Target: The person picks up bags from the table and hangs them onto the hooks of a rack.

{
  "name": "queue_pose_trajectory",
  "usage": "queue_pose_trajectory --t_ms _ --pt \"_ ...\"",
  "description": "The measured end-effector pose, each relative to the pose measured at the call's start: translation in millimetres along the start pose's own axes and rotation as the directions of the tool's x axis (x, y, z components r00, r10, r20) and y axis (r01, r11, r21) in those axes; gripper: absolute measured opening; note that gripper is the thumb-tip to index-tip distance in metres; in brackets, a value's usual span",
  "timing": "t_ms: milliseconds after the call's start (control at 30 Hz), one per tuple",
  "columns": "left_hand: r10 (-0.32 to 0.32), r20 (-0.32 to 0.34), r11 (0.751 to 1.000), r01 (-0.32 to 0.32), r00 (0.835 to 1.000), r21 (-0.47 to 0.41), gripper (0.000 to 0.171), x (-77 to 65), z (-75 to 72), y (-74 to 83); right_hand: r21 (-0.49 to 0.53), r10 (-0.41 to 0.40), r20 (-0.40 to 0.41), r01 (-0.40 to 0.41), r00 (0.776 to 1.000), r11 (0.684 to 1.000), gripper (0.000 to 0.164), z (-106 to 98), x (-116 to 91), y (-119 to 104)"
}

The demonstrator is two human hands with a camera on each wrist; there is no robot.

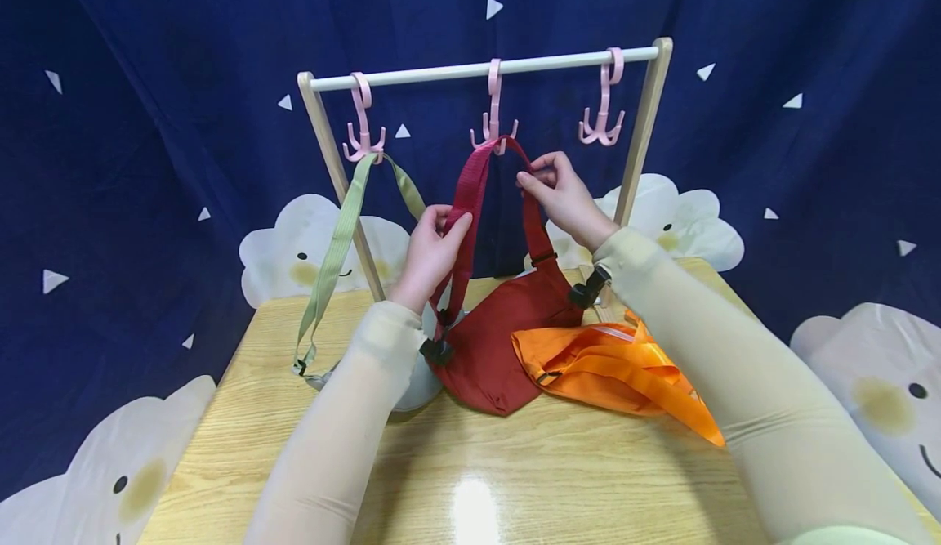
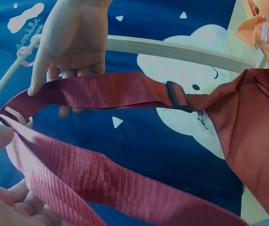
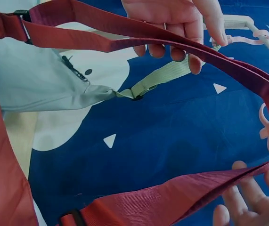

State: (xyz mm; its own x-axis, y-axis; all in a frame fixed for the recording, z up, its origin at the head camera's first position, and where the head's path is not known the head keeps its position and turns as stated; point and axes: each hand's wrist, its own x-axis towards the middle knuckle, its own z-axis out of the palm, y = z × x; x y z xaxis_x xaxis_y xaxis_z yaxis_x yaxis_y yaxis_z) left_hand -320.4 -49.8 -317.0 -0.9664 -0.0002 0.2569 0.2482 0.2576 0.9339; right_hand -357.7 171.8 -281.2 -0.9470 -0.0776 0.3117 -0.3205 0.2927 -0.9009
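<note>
Red bag (image 1: 500, 349) slumps on the wooden table (image 1: 470, 463) in front of me, its body resting on the tabletop while its red strap (image 1: 470, 194) rises in a loop to the middle pink hook (image 1: 494, 120) on the rack (image 1: 485, 67). That rack, a white rail between two pale wooden posts, stands at the table's far edge before a dark blue curtain (image 1: 110, 161) printed with white clouds and triangles. An orange bag (image 1: 617, 365) lies just beside the red one on my right, touching it, and a pale grey bag (image 3: 44, 89) lies to my left, largely hidden behind my forearm in the head view; its green strap (image 1: 334, 251) hangs from the left pink hook (image 1: 363, 124). The right pink hook (image 1: 604, 108) carries nothing. My left hand (image 1: 432, 251) grips the left run of the red strap about halfway up, fingers curled round the webbing and thumb on top. My right hand (image 1: 560, 194) pinches the right run of the strap high up, close under the middle hook, thumb and fingertips pressed on the band. From my left wrist, the strap's top shows looped over a prong of the middle hook. A black slider (image 2: 176, 95) sits on the strap close to the bag's body.
</note>
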Motion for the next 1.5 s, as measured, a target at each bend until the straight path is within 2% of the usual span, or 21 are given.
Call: queue_pose_trajectory --t_ms 367,533,667,800,1033,1233,1500 --pt "-0.003 0.051 0.999 0.000 0.999 0.051 0.043 -3.5 4.5 -9.1 -0.067 0.097 0.089 -0.092 0.991 0.994 0.049 -2 -6 10" --pt "-0.018 0.074 0.998 0.014 0.997 0.054 0.046 -5.1 4.9 -12.7 -0.105 0.112 0.139 -0.098 0.984 0.990 0.055 -2 -9 15" --pt "-0.019 0.101 0.999 0.014 0.995 0.052 0.051 -7.2 3.5 -15.4 -0.137 0.093 0.169 -0.070 0.981 0.988 0.057 -1 -12 20" --pt "0.033 0.095 0.996 -0.040 0.995 0.076 0.057 -10.5 2.0 -17.5 -0.193 0.052 0.168 -0.019 0.984 0.981 0.059 -2 -17 22" --pt "0.136 0.050 0.979 -0.141 0.990 0.144 0.061 -27.6 -0.7 -13.9 -0.289 -0.075 0.087 0.098 0.993 0.952 0.055 -8 -30 23" --pt "0.256 0.035 0.953 -0.258 0.966 0.162 0.056 -49.7 -3.3 -7.2 -0.274 -0.161 0.046 0.168 0.986 0.947 0.050 -12 -42 24" --pt "0.353 0.019 0.926 -0.352 0.936 0.140 0.046 -77.2 -5.5 -6.5 -0.296 -0.254 0.026 0.250 0.967 0.922 0.036 -18 -66 20"
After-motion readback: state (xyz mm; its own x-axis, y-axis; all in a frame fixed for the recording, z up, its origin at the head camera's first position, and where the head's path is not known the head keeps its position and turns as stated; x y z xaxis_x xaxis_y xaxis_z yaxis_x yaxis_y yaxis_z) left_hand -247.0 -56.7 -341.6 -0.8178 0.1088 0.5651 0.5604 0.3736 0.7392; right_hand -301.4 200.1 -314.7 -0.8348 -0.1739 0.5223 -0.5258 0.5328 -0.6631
